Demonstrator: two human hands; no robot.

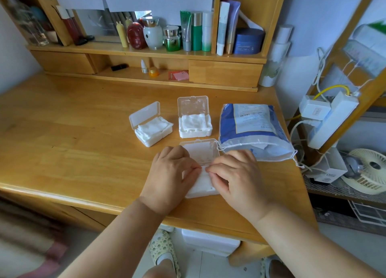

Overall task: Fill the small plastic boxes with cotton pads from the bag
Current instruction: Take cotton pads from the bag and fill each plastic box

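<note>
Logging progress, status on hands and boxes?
Both hands, left hand and right hand, pressing pads into near box, lid open. Two far boxes full, lids up. Bag beside right hand, nothing blocking.

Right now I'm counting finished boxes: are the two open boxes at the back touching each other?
Apart. The head view shows bare desk between the left box and the right box.
</note>
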